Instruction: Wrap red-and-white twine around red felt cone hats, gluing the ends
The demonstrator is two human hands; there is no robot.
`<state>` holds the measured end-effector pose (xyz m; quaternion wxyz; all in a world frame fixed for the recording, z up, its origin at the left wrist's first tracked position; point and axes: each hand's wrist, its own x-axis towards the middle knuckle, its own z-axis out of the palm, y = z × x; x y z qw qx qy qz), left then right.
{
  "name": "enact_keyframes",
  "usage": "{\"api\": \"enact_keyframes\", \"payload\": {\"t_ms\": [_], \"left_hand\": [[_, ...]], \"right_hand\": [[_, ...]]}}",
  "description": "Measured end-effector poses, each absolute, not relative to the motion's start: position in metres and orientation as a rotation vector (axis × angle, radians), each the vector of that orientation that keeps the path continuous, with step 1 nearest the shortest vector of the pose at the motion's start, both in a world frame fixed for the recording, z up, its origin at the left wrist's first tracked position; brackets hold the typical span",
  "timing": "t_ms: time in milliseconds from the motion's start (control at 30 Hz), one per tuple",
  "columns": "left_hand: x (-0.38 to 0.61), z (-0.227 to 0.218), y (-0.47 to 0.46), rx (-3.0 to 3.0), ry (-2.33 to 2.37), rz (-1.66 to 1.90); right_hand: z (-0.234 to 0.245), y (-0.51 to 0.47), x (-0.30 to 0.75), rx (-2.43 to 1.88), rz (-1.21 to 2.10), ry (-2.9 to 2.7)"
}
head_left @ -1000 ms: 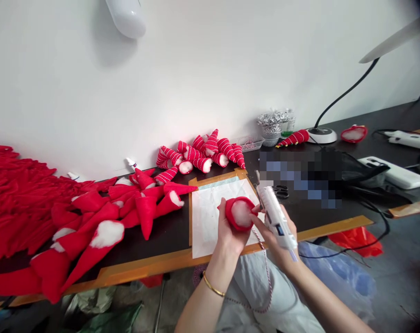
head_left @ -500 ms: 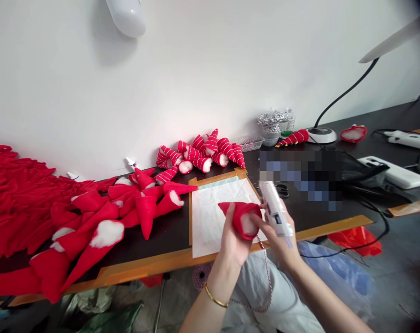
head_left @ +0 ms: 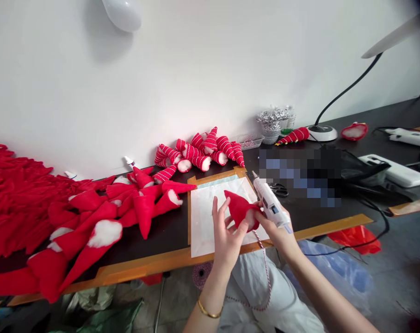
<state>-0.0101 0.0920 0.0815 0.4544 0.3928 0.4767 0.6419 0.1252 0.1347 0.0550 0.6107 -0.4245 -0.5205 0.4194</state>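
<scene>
Pixelated patch (head_left: 296, 175) masked items beyond the glue gun (head_left: 269, 201). Right hand (head_left: 279, 233) gripped the glue gun, its fingertips, partly hidden, at the rim of a red cone (head_left: 238, 208) above the white sheet (head_left: 205, 226), near the taped edge (head_left: 144, 264). Left hand (head_left: 229, 238): fingers spread, thumb at the cone; contact unclear. Dark tabletop (head_left: 171, 231) showed left of the sheet; stuffed cones (head_left: 144, 210) lay past it, striped cones (head_left: 199, 155) behind, scissors (head_left: 279, 189) beside the glue gun.

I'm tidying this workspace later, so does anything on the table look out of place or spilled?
Nothing obviously spilled. One striped red cone lies beside the lamp base, apart from the other striped cones heaped together, so it looks slightly stray. Part of the table is pixelated, so I can't judge there.
</scene>
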Motion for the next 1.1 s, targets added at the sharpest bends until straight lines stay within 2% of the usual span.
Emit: {"api": "enact_keyframes", "payload": {"t_ms": [100,300,433,600,833,1000,1100], "left_hand": [[-0.013,0.078,0.096,1.195,1.196,1.534],[-0.018,0.072,0.108,1.142,1.140,1.597],[-0.018,0.069,0.106,1.141,1.227,1.653],[-0.015,0.074,0.098,1.256,1.171,1.557],[-0.012,0.071,0.107,1.324,1.453,1.859],[-0.007,0.081,0.100,1.425,1.223,1.613],[-0.003,0.080,0.101,1.398,1.356,1.628]], "right_hand": [[0.060,0.129,0.122,-0.990,0.986,-1.200],[0.071,0.123,0.125,-0.949,1.030,-1.327],[0.078,0.123,0.126,-1.020,0.930,-1.469],[0.080,0.121,0.120,-1.138,0.797,-1.441],[0.068,0.116,0.114,-1.163,0.618,-1.283],[0.067,0.118,0.117,-1.150,0.651,-1.200],[0.065,0.117,0.116,-1.147,0.646,-1.217]]}}
